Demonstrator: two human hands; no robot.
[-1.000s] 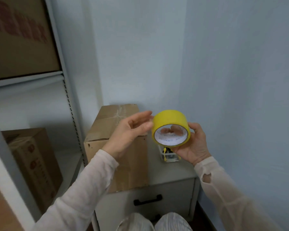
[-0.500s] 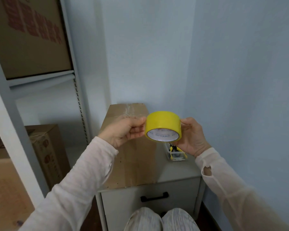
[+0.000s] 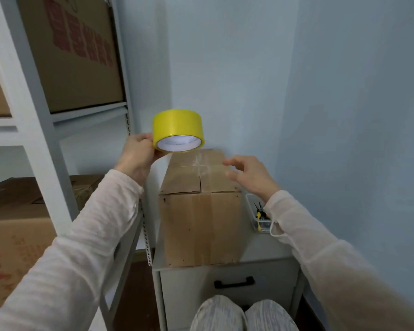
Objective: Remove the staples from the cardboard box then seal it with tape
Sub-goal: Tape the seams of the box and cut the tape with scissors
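We see the left hand [image 3: 139, 156] gripping the round yellow tape roll [image 3: 177, 126] above the brown cardboard box [image 3: 201, 218], which sits on the grey drawer cabinet [image 3: 265, 249]. The right hand [image 3: 250, 174], fingers spread, hovers over the box, perhaps touching.

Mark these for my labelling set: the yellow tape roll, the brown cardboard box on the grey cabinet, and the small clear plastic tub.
Yellow tape roll [image 3: 177, 125]: head view, outer yellow band.
Brown cardboard box [image 3: 201, 225]: head view, front face.
Small clear plastic tub [image 3: 264, 227]: head view, near wall.
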